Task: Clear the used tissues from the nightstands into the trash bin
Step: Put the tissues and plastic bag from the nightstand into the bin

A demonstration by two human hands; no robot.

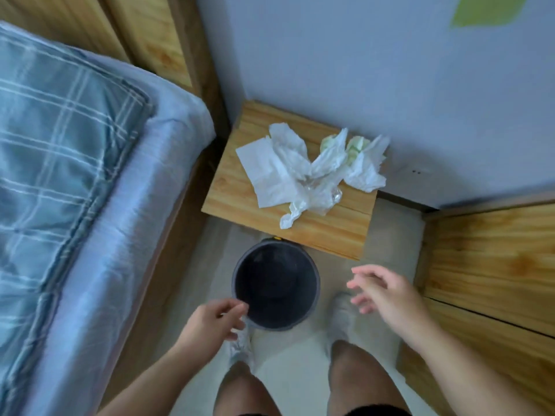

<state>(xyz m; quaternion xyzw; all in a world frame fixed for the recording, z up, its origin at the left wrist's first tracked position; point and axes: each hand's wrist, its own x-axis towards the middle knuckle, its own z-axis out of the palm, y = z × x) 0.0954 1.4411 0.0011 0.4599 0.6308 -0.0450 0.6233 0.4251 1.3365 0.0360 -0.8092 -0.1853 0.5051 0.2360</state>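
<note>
Several crumpled white tissues point(303, 172) lie in a heap on the wooden nightstand point(333, 229) against the wall; two at the back show pale green. A round dark trash bin point(312, 310) stands on the floor right in front of the nightstand, and its inside looks dark. My left hand point(210, 322) hovers at the bin's near left rim with fingers loosely curled, holding nothing. My right hand point(381, 291) floats to the right of the bin, fingers spread and relaxed, holding nothing.
A bed with a blue plaid cover point(69, 181) fills the left side. Wooden furniture point(492, 271) stands at the right. My legs and shoes point(342, 316) are on the pale floor just behind the bin.
</note>
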